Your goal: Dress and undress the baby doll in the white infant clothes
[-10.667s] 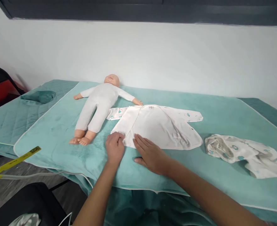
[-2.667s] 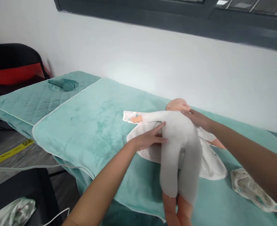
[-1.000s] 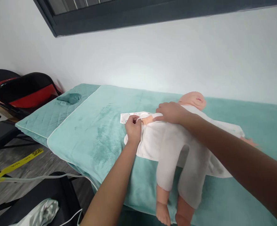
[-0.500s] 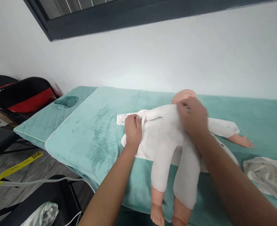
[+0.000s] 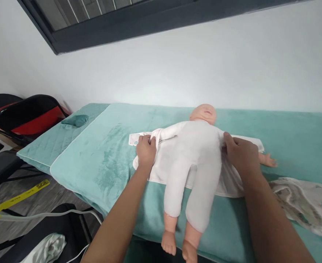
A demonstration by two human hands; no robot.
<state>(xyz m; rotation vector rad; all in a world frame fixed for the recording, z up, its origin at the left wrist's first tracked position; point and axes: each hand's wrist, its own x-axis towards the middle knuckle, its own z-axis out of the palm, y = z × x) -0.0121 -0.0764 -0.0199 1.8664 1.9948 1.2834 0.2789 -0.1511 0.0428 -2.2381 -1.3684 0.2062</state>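
A baby doll with a white cloth body lies face up, its feet toward me. Spread open under it is a white baby shirt. The doll's arm on the right runs through one sleeve, and its hand shows past the cuff. My left hand is closed on the bunched other sleeve, where the doll's arm on that side reaches; the end of that arm is hidden. At the doll's shoulder on the right, my right hand pinches the shirt, its fingertips partly hidden.
A green padded bed stands against a white wall. Another crumpled white garment lies on it at the right. Black and red chairs stand at the left, and a black seat with a cloth is at the lower left.
My right hand has moved from the doll's upper chest, near its head, down and right to the shirt at the shoulder. My left hand stays on its sleeve. The view has shifted slightly.
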